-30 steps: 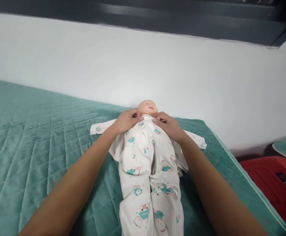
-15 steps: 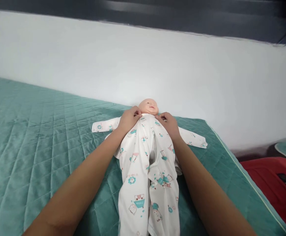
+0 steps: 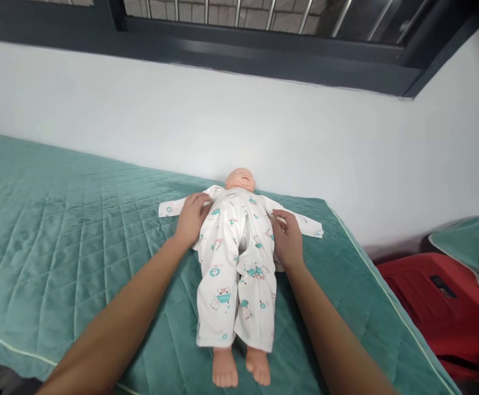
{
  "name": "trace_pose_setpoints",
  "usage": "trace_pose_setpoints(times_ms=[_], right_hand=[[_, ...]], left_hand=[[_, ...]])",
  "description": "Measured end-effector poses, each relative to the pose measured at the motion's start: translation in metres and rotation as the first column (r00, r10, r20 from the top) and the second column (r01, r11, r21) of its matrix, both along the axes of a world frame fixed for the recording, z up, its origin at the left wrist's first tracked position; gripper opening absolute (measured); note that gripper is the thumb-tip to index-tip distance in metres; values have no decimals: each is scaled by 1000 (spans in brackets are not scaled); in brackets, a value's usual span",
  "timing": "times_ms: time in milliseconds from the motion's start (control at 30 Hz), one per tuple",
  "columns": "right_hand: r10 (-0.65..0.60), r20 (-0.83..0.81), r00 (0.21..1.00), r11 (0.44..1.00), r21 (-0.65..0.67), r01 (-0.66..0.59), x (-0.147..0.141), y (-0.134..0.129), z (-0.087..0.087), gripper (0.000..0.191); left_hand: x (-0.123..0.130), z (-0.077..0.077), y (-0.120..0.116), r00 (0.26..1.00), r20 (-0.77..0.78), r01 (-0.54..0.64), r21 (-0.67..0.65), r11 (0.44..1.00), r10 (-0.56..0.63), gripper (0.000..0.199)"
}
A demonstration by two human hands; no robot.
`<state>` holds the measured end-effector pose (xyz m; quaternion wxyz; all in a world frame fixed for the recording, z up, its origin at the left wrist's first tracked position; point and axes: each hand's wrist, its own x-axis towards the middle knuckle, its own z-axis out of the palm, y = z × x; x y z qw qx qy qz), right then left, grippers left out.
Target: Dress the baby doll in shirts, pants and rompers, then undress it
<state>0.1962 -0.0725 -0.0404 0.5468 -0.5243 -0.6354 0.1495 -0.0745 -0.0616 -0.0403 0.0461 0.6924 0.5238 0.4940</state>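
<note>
A baby doll [image 3: 240, 180] lies on its back on a green quilted bed cover [image 3: 141, 296], arms spread and bare feet towards me. It wears a white long-sleeved top [image 3: 307, 226] and white printed baby pants [image 3: 218, 280], whose upper edge reaches up near the neck. At the left side of the doll's chest, my left hand [image 3: 193, 218] has its fingers bent against the edge of the pants. My right hand [image 3: 288, 237] is curled at the opposite side, fingertips at the cloth. The fingertips of both hands are partly hidden.
A white wall [image 3: 239, 120] rises behind the doll's head, below a dark window frame [image 3: 239, 52] with metal bars. Beyond the bed's right edge stands a red plastic object [image 3: 440, 312], with green cloth [image 3: 469, 247] beside it.
Both hands have left the neck area and moved down and outward to the sides of the doll's chest. The view has shifted, now showing the doll's feet and the window bars.
</note>
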Motion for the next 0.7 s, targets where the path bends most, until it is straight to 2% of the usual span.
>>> trace_pose_setpoints(times_ms=[100,167,267,367,500,700], right_hand=[[92,12,996,995,43,-92,-10,-56,12,19],[191,70,979,979,54,-195,-17,-98,19,16],[313,164,935,949,-81,-304,-24,-153,24,22],[388,226,894,912,-233,-337,-27,-190,23,27],[391,311,866,909,-277,-311,-31,-214,25,16],[329,461,824,942,-227,-249,-43,-238,29,23]], left_hand=[[6,8,-59,995,78,-66,2,998,66,18],[13,12,-107,992,111,-48,-46,998,53,17],[26,9,-179,989,137,76,-120,990,-59,15],[36,-3,-232,988,101,134,-184,974,-117,21],[41,-17,-267,995,33,97,-247,964,-91,32],[44,-21,-271,998,50,58,-269,961,-46,22]])
